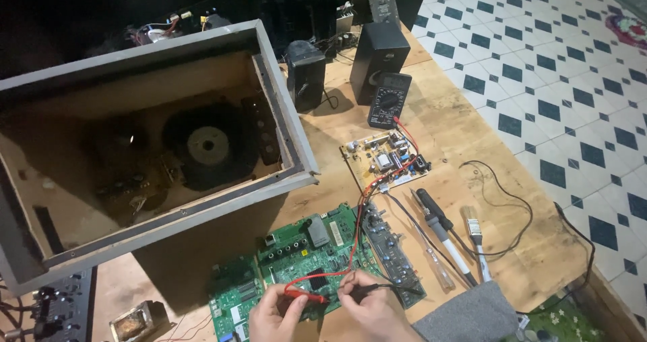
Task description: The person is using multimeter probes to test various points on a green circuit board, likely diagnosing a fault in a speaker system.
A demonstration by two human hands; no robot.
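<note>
Left hand (273,315) pinches the red probe (304,293), right hand (367,305) the black probe (360,290), tips on the near green board (296,247): light, stiff, fragile; best held by its edges.

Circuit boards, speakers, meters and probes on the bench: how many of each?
Circuit boards: 3 (green, tan, narrow dark)
Speakers: 2 ()
Multimeters: 1
Probes: 2, red in left hand, black in right hand
Total: 8
</note>
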